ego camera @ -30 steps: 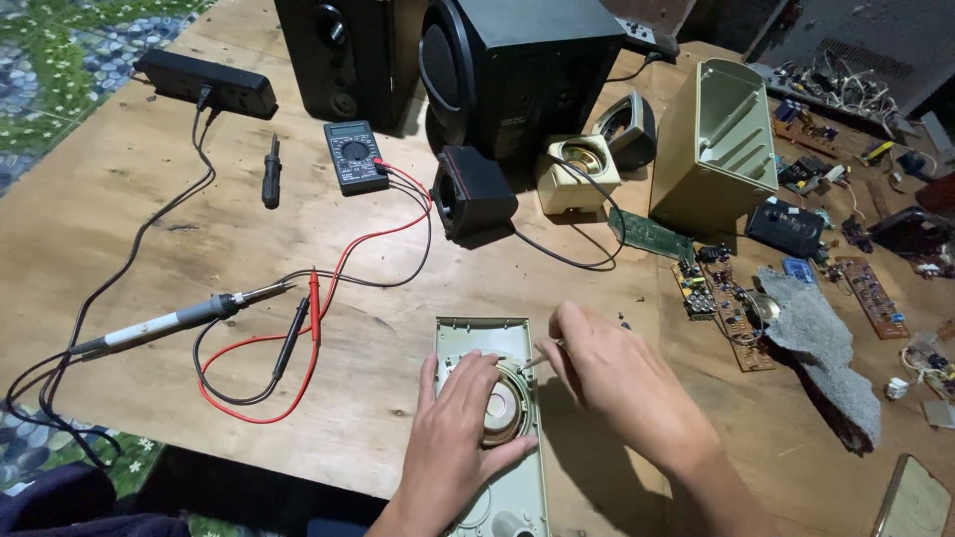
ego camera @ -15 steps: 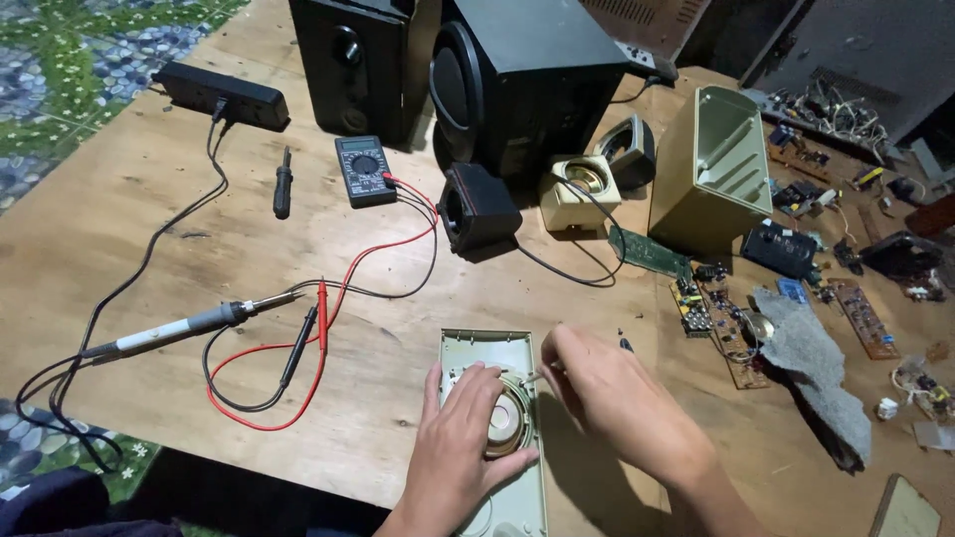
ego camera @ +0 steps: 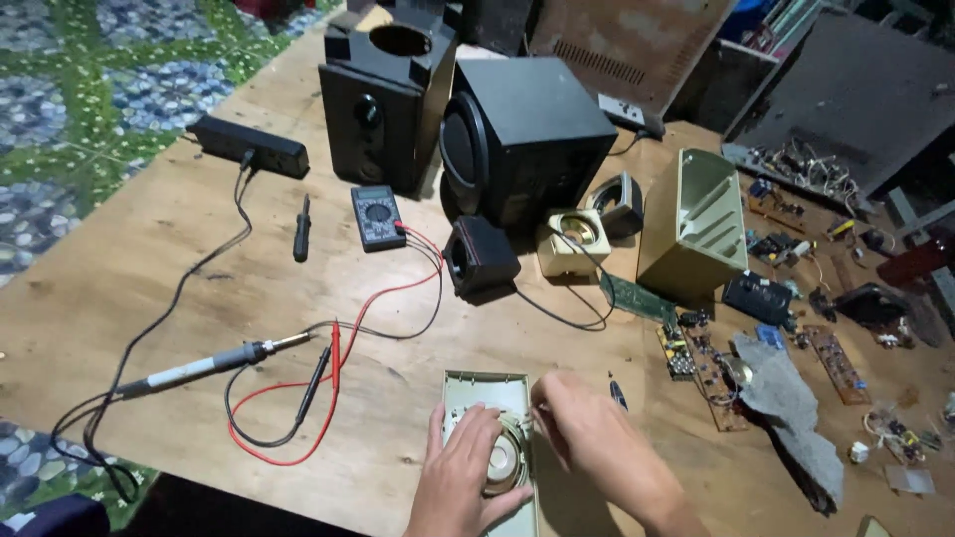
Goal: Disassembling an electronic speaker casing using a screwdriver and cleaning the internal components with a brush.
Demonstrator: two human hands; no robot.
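A pale green speaker panel (ego camera: 484, 391) lies flat near the table's front edge with a small round speaker driver (ego camera: 503, 464) set in it. My left hand (ego camera: 460, 475) rests over the driver's left side, fingers spread around its rim. Beside it, my right hand (ego camera: 595, 442) has its fingertips pinched at the driver's upper right edge. What the fingers pinch is hidden. A small dark screwdriver tip (ego camera: 618, 393) shows just behind the right hand.
A soldering iron (ego camera: 204, 365), a multimeter (ego camera: 377, 216) with red and black probes (ego camera: 324, 373), a screwdriver (ego camera: 301, 228) and a power strip (ego camera: 250, 146) lie to the left. Black speaker boxes (ego camera: 527, 139), a beige casing (ego camera: 693, 224) and circuit boards (ego camera: 708, 360) crowd the back and right.
The view has tilted up and back, showing more of the far table. Both hands stay on the driver, the right hand's fingers drawn closer to its upper edge.
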